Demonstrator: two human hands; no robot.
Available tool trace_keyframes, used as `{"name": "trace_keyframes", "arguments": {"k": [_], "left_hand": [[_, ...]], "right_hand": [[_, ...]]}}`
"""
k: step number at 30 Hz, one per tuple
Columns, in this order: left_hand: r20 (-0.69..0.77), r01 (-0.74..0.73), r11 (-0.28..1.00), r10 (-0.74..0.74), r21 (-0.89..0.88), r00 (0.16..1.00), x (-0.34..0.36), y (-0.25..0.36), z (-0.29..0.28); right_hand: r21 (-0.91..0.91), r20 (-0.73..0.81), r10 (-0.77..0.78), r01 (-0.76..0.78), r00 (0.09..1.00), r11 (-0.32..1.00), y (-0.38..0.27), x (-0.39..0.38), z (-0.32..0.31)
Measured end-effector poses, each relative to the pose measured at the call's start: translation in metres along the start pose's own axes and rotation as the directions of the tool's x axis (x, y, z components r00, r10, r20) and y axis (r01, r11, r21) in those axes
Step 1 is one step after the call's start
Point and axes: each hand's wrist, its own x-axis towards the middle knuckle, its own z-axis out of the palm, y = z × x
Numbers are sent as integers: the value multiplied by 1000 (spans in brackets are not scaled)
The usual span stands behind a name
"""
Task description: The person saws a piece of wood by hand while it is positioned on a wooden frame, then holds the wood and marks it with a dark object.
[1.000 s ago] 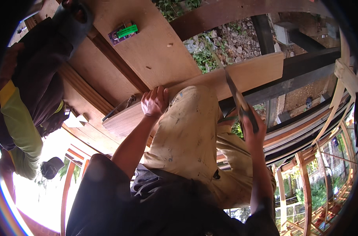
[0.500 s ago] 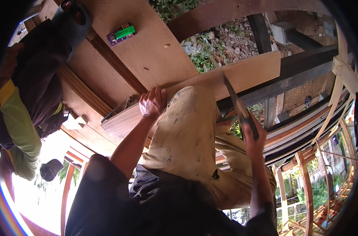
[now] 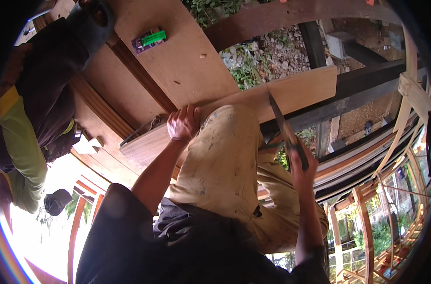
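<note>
A long, flat wooden board (image 3: 305, 89) lies slantwise before me, its right end reaching out past the plywood. With fingers closed over it, my left hand (image 3: 183, 124) grips the board to the left of my bent knee (image 3: 227, 128), which rests against it. My right hand (image 3: 304, 165) is wrapped round the handle of a handsaw (image 3: 280, 116). The narrow end of the saw's blade meets the board right of the knee, and the handle is lower and nearer me.
Plywood sheets (image 3: 177, 52) carry a small purple and green packet (image 3: 149, 40). Past their edge, dark beams (image 3: 362, 78) span rubble and plants below. At the left is another person, with a yellow-green sleeve (image 3: 21, 142). Stacked long boards (image 3: 352, 165) lie at the right.
The view has shifted slightly. Both hands keep their grips, and the saw stands at nearly the same place on the board.
</note>
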Motion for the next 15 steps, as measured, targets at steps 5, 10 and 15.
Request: {"name": "trace_keyframes", "arguments": {"k": [5, 10, 15], "left_hand": [[74, 26, 999, -29, 32, 997, -5, -4, -3], [-12, -35, 999, 35, -41, 999, 6, 18, 9], [-31, -4, 1000, 4, 14, 1000, -2, 1, 2]], "right_hand": [[-229, -44, 6, -16, 999, 973, -30, -116, -67], [-40, -28, 37, -39, 999, 998, 0, 62, 20], [0, 11, 137, -137, 990, 991, 6, -14, -4]]}}
